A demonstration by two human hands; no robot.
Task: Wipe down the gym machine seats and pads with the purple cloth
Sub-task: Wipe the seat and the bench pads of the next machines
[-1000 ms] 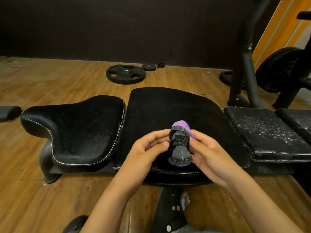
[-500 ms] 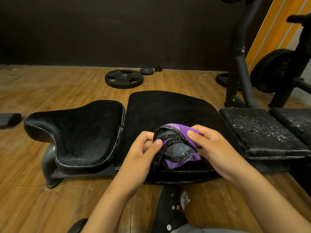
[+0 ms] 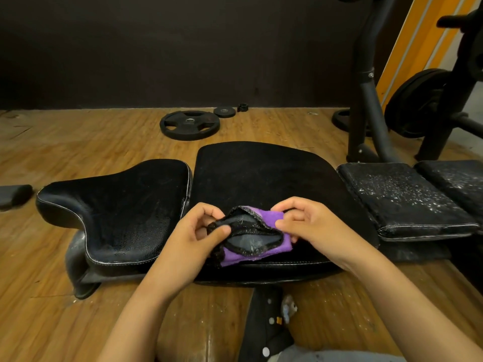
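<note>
Two bare hands meet just above the near edge of a wide, matte black back pad [image 3: 261,173]. The left hand [image 3: 198,231] pinches the left edge of the purple cloth [image 3: 251,239], and the right hand [image 3: 311,226] pinches its right side. A second ago the cloth was a tight upright roll squeezed between them. Now it is drawn out sideways and half opened, showing soft purple pile, a black stitched border and a greyed, soiled face. The person is probably looking for a cleaner side, and wiping has not restarted. To the left sits a glossy, saddle-shaped seat [image 3: 117,212] with pale piping. To the right, a rectangular pad [image 3: 397,197] is flecked white and looks unwiped. Beyond, a weight plate [image 3: 190,124] lies on the wooden floor [image 3: 65,142].
</note>
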